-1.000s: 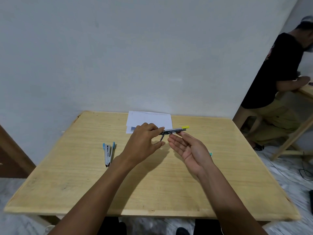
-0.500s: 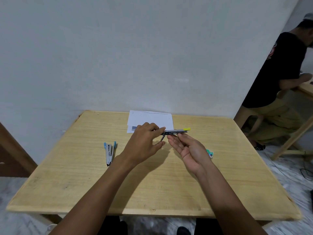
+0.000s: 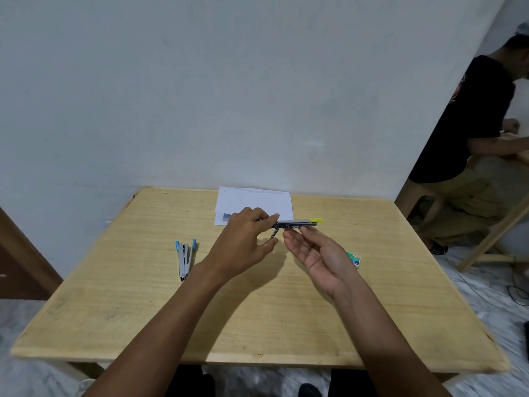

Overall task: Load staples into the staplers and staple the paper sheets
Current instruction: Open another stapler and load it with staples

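A dark metal stapler with a yellow tip (image 3: 297, 224) is held level above the wooden table (image 3: 257, 325), its thin lower arm hanging open. My left hand (image 3: 246, 243) pinches its hinge end between thumb and forefinger. My right hand (image 3: 317, 253) lies palm up just below it, and its fingertips touch the stapler's underside. White paper sheets (image 3: 254, 200) lie at the table's far edge behind my hands. A second stapler with blue ends (image 3: 184, 259) lies spread open on the table to the left. A small green staple box (image 3: 354, 258) shows past my right hand.
A person in a black shirt (image 3: 469, 124) bends over another wooden table at the far right. A grey wall stands right behind the table. Cables lie on the marble floor (image 3: 515, 290) to the right.
My right hand has drawn in slightly under the yellow-tipped stapler, and its fingertips have risen to touch it. My left hand keeps the same hold.
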